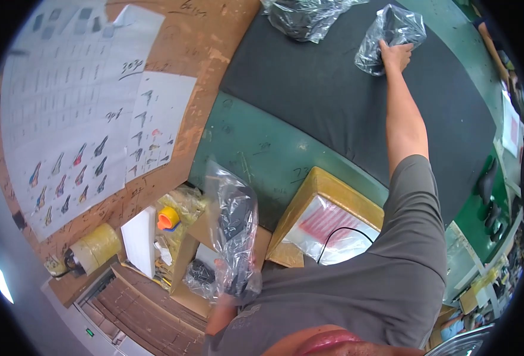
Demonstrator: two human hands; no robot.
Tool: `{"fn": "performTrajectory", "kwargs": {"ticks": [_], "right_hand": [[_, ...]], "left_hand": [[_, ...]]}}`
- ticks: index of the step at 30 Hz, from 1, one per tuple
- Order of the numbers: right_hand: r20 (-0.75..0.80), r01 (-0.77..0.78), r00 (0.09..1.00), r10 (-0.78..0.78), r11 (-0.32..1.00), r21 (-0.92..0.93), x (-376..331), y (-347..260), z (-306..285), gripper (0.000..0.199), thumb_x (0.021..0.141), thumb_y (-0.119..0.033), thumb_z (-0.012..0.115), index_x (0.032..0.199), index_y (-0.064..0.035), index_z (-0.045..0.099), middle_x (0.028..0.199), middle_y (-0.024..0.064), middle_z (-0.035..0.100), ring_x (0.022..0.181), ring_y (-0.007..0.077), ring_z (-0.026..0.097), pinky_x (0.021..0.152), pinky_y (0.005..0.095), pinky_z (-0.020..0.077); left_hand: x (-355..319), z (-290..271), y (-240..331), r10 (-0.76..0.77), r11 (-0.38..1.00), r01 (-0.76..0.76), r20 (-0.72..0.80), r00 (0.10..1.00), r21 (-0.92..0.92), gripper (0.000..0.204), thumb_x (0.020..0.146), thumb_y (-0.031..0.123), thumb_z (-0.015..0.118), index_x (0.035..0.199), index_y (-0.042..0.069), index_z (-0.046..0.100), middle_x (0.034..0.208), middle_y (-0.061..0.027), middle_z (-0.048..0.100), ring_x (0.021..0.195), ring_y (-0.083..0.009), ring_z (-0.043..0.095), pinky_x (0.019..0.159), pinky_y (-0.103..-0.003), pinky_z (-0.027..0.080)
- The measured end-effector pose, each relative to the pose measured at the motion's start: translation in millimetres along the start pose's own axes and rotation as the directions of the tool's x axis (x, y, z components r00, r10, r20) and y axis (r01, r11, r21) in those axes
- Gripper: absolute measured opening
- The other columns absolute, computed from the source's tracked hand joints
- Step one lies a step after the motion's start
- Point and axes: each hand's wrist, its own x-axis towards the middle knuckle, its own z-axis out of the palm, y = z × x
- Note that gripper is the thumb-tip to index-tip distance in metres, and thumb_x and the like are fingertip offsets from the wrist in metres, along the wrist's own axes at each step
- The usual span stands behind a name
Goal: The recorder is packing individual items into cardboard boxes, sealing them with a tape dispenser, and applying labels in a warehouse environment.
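Observation:
My right hand [396,57] reaches out to the far end of the black mat and is closed on a clear plastic bag [371,52] with something dark inside. Low at the left, my left hand [225,301], a little blurred, grips the near end of another clear plastic bag [233,207]. A long dark item shows through that bag, its kind hard to make out under the film. This bag hangs over an open cardboard box [201,300], where more bagged dark stuff [201,272] lies. Beyond my right hand's bag, to the left, sits another bagged bundle [306,16].
The black mat [309,89] covers much of the green table [256,133]. A yellow-taped carton [315,196] stands against its near edge. Printed sheets [78,118] hang on a brown board at left. Nearby are a tape roll [95,248] and an orange-yellow roll [168,218].

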Motion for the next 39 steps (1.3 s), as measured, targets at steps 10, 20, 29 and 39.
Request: {"fn": "performTrajectory", "kwargs": {"ticks": [10,20,29,39], "right_hand": [[0.401,0.157,0.910,-0.103,0.982,-0.102,-183,123,-15,0.073,0.071,-0.049,0.079,0.119,0.0035,0.063,0.117,0.0233,0.072,0.108,0.0369,0.072,0.097,0.0431,0.0549],[0.689,0.065,0.483,-0.540,0.807,0.587,-489,24,-304,0.043,0.096,-0.011,0.072,0.135,0.0041,0.062,0.126,0.0095,0.068,0.112,0.0198,0.064,0.099,0.0353,0.0501],[0.816,0.455,-0.253,-0.520,0.680,0.575,-895,7,-336,0.044,0.081,-0.015,0.084,0.119,-0.0015,0.068,0.108,0.0052,0.070,0.097,0.0175,0.066,0.087,0.0351,0.0544],[0.814,0.723,-0.208,-0.543,0.475,0.502,-1086,176,-52,0.078,0.084,-0.035,0.079,0.142,0.0044,0.046,0.114,0.0283,0.071,0.106,0.0431,0.070,0.093,0.0482,0.0554]], "left_hand": [[-92,-109,-31,-0.380,0.920,0.346,0.208,0.901,0.183,0.077,0.082,0.034,0.088,0.143,0.003,0.052,0.109,-0.0066,0.064,0.094,-0.0174,0.066,0.079,-0.032,0.055],[-256,-293,82,0.451,-0.364,-0.117,0.285,0.846,0.924,0.047,0.066,0.019,0.083,0.112,0.014,0.072,0.105,-0.0054,0.074,0.103,-0.0295,0.068,0.097,-0.045,0.049],[-301,-577,183,0.175,-0.949,0.100,0.238,0.955,0.299,0.019,0.090,0.020,0.063,0.103,0.024,0.076,0.125,-0.0041,0.066,0.133,-0.0257,0.052,0.129,-0.061,0.013],[-305,-586,95,0.889,0.384,0.609,-0.457,-0.039,0.694,0.100,0.083,0.048,0.077,0.161,0.003,0.032,0.167,-0.0292,0.025,0.158,-0.0407,0.020,0.123,-0.063,0.018]]}}
